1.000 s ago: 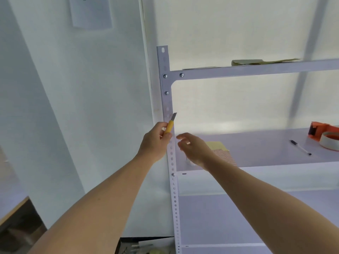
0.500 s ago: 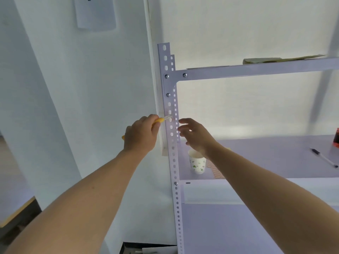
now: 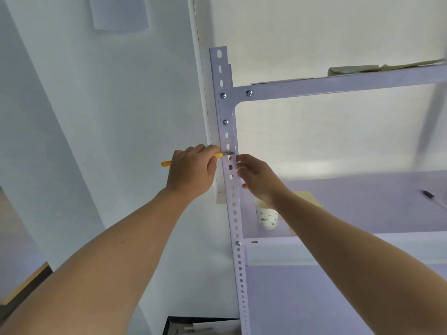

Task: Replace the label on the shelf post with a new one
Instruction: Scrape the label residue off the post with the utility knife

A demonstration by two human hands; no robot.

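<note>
A white perforated shelf post (image 3: 234, 213) runs up the middle of the view. A faint, pale label (image 3: 227, 146) seems to sit on its face just above my hands. My left hand (image 3: 191, 174) is shut on a yellow utility knife (image 3: 219, 155), held sideways, with its blade tip laid against the post at the label's lower edge. To the right of the post, my right hand (image 3: 257, 178) holds nothing. Its fingers are apart, and the fingertips rest by the post's edge just below the blade.
A paper cup (image 3: 267, 216) with green print and a yellow pad (image 3: 307, 198) stand on the middle shelf (image 3: 362, 209) behind my right wrist. A pen (image 3: 433, 198) lies at far right. Papers (image 3: 362, 68) rest on the top shelf. A white wall is on the left.
The knife turned from pointing up along the post to lying sideways, blade against the post's face. My right hand rose to the post edge. The camera shifted left, and the tape dispenser left the view.
</note>
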